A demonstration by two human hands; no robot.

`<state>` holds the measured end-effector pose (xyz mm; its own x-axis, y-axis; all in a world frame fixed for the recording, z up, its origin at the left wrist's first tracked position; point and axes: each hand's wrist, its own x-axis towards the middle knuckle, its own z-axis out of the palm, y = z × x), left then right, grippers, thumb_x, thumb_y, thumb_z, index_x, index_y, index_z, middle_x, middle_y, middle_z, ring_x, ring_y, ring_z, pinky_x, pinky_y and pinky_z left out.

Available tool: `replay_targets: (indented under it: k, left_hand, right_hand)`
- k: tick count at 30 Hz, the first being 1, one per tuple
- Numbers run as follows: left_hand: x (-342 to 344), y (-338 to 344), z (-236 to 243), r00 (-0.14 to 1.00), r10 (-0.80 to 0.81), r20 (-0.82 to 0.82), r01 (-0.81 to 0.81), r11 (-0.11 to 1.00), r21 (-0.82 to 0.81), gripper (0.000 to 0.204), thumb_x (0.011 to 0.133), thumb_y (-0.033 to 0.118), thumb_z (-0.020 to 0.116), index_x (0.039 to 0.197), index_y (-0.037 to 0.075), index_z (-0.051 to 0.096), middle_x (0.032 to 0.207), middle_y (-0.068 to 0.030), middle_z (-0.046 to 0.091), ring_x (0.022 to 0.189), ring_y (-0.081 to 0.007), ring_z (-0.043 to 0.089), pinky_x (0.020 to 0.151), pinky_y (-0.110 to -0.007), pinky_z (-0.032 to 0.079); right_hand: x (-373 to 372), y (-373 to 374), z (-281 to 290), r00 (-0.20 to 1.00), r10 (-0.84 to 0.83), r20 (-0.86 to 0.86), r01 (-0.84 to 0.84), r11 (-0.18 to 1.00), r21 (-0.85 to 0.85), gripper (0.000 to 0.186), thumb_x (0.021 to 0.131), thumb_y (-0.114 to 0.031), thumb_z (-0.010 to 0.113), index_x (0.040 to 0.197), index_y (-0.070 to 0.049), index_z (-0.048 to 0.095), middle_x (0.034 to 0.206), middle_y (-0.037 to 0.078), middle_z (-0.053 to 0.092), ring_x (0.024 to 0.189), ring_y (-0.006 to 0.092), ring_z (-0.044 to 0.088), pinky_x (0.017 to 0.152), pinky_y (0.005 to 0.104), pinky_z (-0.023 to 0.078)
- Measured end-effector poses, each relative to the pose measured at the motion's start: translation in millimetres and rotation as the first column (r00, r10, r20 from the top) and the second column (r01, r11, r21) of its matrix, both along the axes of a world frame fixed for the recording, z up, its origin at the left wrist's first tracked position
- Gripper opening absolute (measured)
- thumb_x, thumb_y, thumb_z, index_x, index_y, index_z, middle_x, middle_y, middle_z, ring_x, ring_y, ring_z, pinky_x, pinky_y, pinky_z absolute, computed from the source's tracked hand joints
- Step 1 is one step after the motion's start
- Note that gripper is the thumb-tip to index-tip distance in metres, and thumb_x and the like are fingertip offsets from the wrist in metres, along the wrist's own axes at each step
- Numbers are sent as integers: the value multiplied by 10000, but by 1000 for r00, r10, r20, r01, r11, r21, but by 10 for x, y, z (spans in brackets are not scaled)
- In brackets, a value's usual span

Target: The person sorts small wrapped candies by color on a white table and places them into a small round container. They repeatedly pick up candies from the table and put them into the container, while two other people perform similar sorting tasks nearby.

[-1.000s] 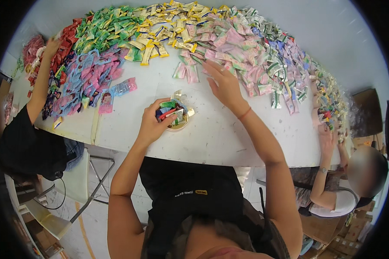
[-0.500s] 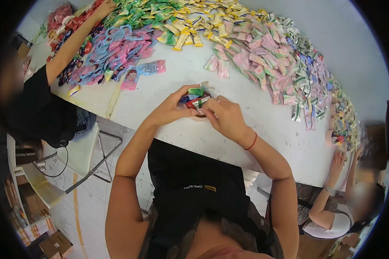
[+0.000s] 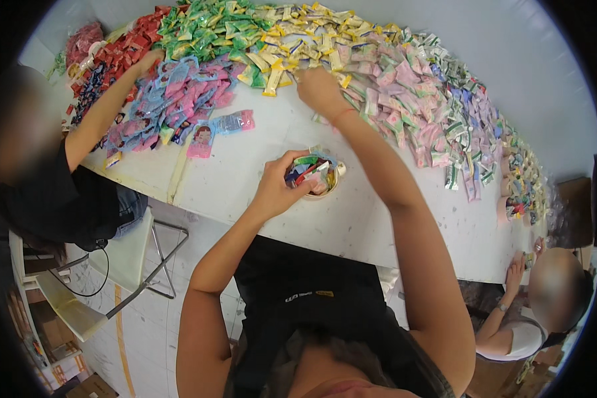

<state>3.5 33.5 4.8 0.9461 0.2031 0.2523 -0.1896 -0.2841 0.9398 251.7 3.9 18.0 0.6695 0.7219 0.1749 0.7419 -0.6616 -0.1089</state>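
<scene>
Head view: the left hand (image 3: 277, 187) has its fingers curled around a small round cup (image 3: 317, 176) stuffed with crinkly coloured sachets, on the white table (image 3: 259, 172) near its front edge. The right hand (image 3: 320, 89) lies knuckles up, arm stretched far forward, fingers bent down into glossy yellow sachets (image 3: 298, 46); whether they pinch one cannot be told. Pink packets (image 3: 398, 93) lie just right of it, and blue-pink pouches (image 3: 172, 106) to the left, where another person's hand (image 3: 146, 63) reaches.

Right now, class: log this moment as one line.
left hand: holds cup of sachets | right hand: reaching into yellow sachet pile
</scene>
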Motion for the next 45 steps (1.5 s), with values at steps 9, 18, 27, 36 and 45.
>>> replay_targets:
  k: [9,18,27,36,45]
  left_hand:
    - [88,-136,12,998,-6,-55,6,1000,4,422,779,32,770,1168,9,609,942,-151,730,824,-178,692,770,-290,533]
    - [370,-387,-73,925,-338,-171,283,917,-281,579,775,20,782,1292,46,522,1037,-86,690,940,-146,654,833,-299,536]
    - [353,-714,23,949,-252,-191,209,953,-219,644,769,48,820,1312,24,474,1161,-108,622,1010,-163,625,885,-303,535]
    - [427,-790,-39,955,-172,-240,109,961,-254,535,788,40,795,1252,12,530,1126,-108,641,989,-168,641,869,-305,552]
    - [425,-771,-32,967,-130,-218,74,965,-251,498,785,51,807,1223,32,569,1059,-72,670,914,-119,636,801,-267,539]
  right_hand:
    - [-1378,-1945,1047,813,441,-379,-251,854,456,134,934,-139,643,939,-38,730,879,143,653,838,298,627,705,367,509]
    - [-1379,-2003,453,894,444,60,-448,880,157,189,792,-221,701,814,-52,619,735,88,612,738,285,655,565,392,512]
    - [-1433,-2462,105,898,358,-255,-142,785,603,236,915,-291,675,940,-88,558,855,131,680,708,326,667,591,397,518]
    - [829,-4830,-190,513,-843,160,675,512,531,307,842,-271,709,1070,-67,683,978,158,676,992,343,633,819,476,501]
    - [-211,-3808,297,995,68,-70,22,536,844,284,858,73,627,1120,-31,662,999,85,638,914,217,643,815,314,532]
